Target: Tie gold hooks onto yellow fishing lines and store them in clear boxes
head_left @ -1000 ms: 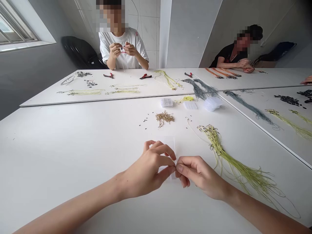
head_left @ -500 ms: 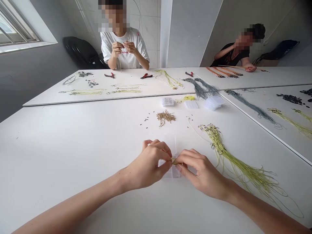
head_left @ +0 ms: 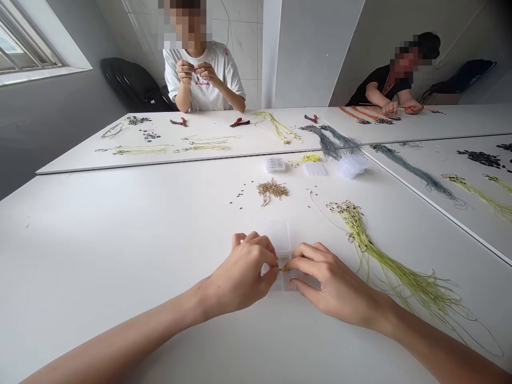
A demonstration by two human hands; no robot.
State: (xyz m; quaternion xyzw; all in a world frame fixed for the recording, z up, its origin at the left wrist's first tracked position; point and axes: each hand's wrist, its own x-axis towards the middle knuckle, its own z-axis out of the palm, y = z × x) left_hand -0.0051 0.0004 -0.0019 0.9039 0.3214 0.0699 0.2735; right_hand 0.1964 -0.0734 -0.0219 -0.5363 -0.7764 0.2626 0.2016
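An open clear plastic box lies on the table between my hands, its lid spread toward the far side. My left hand is closed in a pinch over the box's left side, on a small coiled yellow-green cord. Another yellow-green strand lies just beyond it, over the box. My right hand is at the box's right side, thumb apart from the fingers, with the index fingertip at the cord's right end. The hands hide much of the box's inside.
A bundle of yellow-green cords with dark ends lies right. Beyond the box are a pile of gold metal pieces, clear boxes and a yellow cord heap. Across the table, two people work near red-handled pliers and grey cords.
My right thumb has parted from its fingers, and the hand has eased slightly away from the left. More of the cord and lid shows. The person at right has lowered a hand to the table.
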